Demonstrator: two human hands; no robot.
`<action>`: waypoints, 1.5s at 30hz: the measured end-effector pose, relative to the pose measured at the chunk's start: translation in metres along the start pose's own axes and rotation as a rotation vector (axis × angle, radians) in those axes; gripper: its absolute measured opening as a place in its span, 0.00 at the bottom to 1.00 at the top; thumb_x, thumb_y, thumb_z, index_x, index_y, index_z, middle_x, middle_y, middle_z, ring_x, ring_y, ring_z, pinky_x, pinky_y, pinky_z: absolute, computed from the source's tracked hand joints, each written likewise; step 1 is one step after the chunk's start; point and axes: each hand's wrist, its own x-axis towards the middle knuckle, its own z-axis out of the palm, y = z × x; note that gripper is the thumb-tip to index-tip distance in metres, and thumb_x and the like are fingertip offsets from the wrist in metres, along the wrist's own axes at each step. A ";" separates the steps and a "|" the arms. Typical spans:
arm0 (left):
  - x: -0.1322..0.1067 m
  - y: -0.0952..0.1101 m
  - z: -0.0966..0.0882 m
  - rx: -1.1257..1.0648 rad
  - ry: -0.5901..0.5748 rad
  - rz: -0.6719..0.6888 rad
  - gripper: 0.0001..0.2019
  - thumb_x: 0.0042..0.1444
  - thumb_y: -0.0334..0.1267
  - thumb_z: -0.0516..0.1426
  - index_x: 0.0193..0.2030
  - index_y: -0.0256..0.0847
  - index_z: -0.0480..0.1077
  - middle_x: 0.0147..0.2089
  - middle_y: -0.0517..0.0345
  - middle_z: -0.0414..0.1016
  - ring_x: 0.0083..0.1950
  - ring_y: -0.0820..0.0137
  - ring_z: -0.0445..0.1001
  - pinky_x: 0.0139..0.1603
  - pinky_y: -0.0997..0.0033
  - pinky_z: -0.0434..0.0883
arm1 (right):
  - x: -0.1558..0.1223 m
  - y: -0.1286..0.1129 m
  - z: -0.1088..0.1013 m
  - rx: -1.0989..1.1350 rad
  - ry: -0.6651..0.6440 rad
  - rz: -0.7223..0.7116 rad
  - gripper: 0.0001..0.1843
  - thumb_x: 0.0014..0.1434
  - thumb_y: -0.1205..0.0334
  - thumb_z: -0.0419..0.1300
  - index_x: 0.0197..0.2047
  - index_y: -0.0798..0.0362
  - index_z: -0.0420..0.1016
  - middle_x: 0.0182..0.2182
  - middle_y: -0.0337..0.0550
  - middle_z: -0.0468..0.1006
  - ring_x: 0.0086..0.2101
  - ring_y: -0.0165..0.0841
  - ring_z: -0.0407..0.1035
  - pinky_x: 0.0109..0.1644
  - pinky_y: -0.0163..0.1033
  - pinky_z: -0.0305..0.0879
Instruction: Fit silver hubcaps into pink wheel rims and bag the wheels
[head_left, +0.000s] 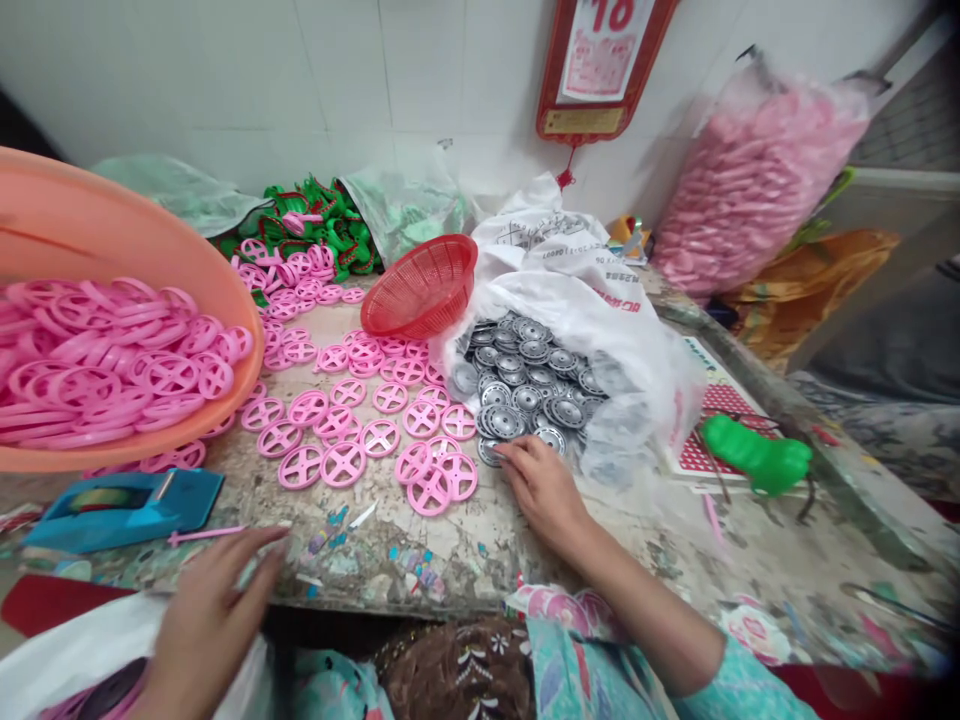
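Note:
My right hand point(546, 497) is at the mouth of a white plastic bag point(645, 370), its fingers closed together on a grey wheel-shaped disc point(490, 453) at the pile's near edge. The thumb's grip is partly hidden. Many more grey discs point(529, 370) lie in the bag. My left hand point(217, 605) hangs at the table's front edge with fingers stretched and thumb apart, holding nothing. Beside its fingertips lies a thin pink stick point(206, 534). Pink four-spoked wheel rings point(345, 462) are spread between both hands across the table.
An orange basin point(225, 395) of pink rings leans in at left, behind a blue tape dispenser point(127, 508). A red basket point(420, 285) stands tilted at the back near green parts point(349, 230). At right lie a green plastic piece point(754, 455) and a hanging pink-filled bag point(757, 180).

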 end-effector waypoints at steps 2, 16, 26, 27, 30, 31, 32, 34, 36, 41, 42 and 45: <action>0.015 0.025 0.030 -0.019 -0.050 0.131 0.11 0.54 0.44 0.54 0.40 0.47 0.74 0.40 0.52 0.77 0.44 0.58 0.73 0.46 0.56 0.69 | -0.003 -0.006 0.000 0.042 0.035 -0.009 0.14 0.63 0.66 0.49 0.47 0.53 0.74 0.37 0.48 0.71 0.39 0.38 0.64 0.42 0.41 0.59; 0.059 0.075 0.114 -0.084 -0.175 0.214 0.08 0.57 0.40 0.52 0.37 0.43 0.71 0.45 0.51 0.71 0.47 0.62 0.70 0.47 0.59 0.69 | -0.012 -0.021 0.003 0.516 -0.011 0.168 0.07 0.60 0.59 0.57 0.37 0.51 0.74 0.33 0.42 0.76 0.37 0.35 0.68 0.41 0.38 0.60; 0.067 0.081 0.119 -0.212 -0.219 0.168 0.06 0.54 0.40 0.55 0.32 0.44 0.72 0.39 0.54 0.71 0.44 0.61 0.69 0.47 0.59 0.65 | -0.004 -0.034 -0.022 0.799 -0.484 0.126 0.07 0.57 0.59 0.59 0.37 0.52 0.75 0.30 0.39 0.74 0.31 0.31 0.67 0.37 0.35 0.62; 0.068 0.081 0.119 -0.233 -0.219 0.153 0.06 0.53 0.40 0.56 0.31 0.44 0.72 0.39 0.54 0.71 0.44 0.61 0.69 0.47 0.59 0.65 | -0.006 -0.034 -0.023 0.930 -0.618 0.138 0.08 0.56 0.59 0.60 0.38 0.52 0.75 0.30 0.38 0.74 0.30 0.30 0.67 0.35 0.34 0.62; 0.070 0.081 0.119 -0.310 -0.222 0.102 0.04 0.50 0.39 0.58 0.28 0.43 0.72 0.37 0.56 0.70 0.42 0.62 0.68 0.45 0.61 0.64 | -0.012 -0.034 -0.021 0.965 -0.753 0.171 0.09 0.52 0.61 0.63 0.38 0.53 0.75 0.29 0.36 0.74 0.30 0.28 0.66 0.34 0.32 0.61; 0.071 0.082 0.119 -0.341 -0.222 0.084 0.04 0.49 0.39 0.59 0.27 0.43 0.72 0.35 0.57 0.69 0.41 0.62 0.68 0.44 0.61 0.64 | -0.013 -0.033 -0.018 0.873 -0.724 0.184 0.07 0.51 0.63 0.63 0.36 0.53 0.76 0.28 0.36 0.73 0.29 0.28 0.65 0.34 0.32 0.60; 0.072 0.082 0.119 -0.375 -0.218 0.065 0.04 0.48 0.40 0.59 0.26 0.44 0.71 0.33 0.57 0.69 0.39 0.63 0.68 0.44 0.62 0.64 | -0.015 -0.033 -0.016 0.796 -0.692 0.202 0.06 0.51 0.64 0.64 0.34 0.53 0.76 0.27 0.35 0.72 0.28 0.27 0.63 0.33 0.31 0.58; 0.072 0.083 0.117 -0.455 -0.188 0.009 0.05 0.48 0.40 0.60 0.26 0.43 0.71 0.33 0.58 0.68 0.39 0.63 0.67 0.44 0.62 0.63 | -0.016 -0.032 -0.011 0.784 -0.688 0.235 0.06 0.50 0.65 0.63 0.34 0.53 0.75 0.25 0.34 0.70 0.27 0.27 0.61 0.31 0.31 0.57; 0.071 0.083 0.115 -0.559 -0.140 -0.074 0.06 0.49 0.42 0.59 0.28 0.43 0.70 0.36 0.57 0.69 0.41 0.63 0.67 0.46 0.63 0.63 | -0.016 -0.032 -0.009 0.907 -0.682 0.269 0.07 0.51 0.63 0.63 0.35 0.53 0.75 0.25 0.34 0.70 0.26 0.26 0.61 0.31 0.31 0.57; 0.063 0.097 0.105 -0.884 -0.149 -0.302 0.10 0.55 0.46 0.53 0.34 0.41 0.65 0.33 0.57 0.72 0.35 0.67 0.72 0.40 0.63 0.70 | -0.002 -0.039 -0.013 1.123 -0.224 0.366 0.09 0.52 0.58 0.63 0.33 0.53 0.71 0.28 0.36 0.71 0.30 0.29 0.65 0.36 0.35 0.61; 0.060 0.103 0.103 -0.984 -0.190 -0.354 0.10 0.56 0.46 0.54 0.35 0.41 0.65 0.34 0.57 0.73 0.34 0.68 0.72 0.39 0.63 0.71 | 0.001 -0.042 -0.014 1.163 -0.122 0.381 0.10 0.53 0.56 0.62 0.35 0.52 0.70 0.29 0.36 0.71 0.31 0.29 0.65 0.36 0.35 0.61; 0.049 0.126 0.103 -1.420 -0.366 -0.590 0.09 0.53 0.41 0.59 0.37 0.39 0.67 0.37 0.55 0.75 0.36 0.70 0.75 0.42 0.64 0.73 | 0.010 -0.050 -0.013 1.154 0.062 0.374 0.10 0.54 0.55 0.62 0.36 0.51 0.69 0.29 0.36 0.70 0.30 0.30 0.64 0.34 0.35 0.61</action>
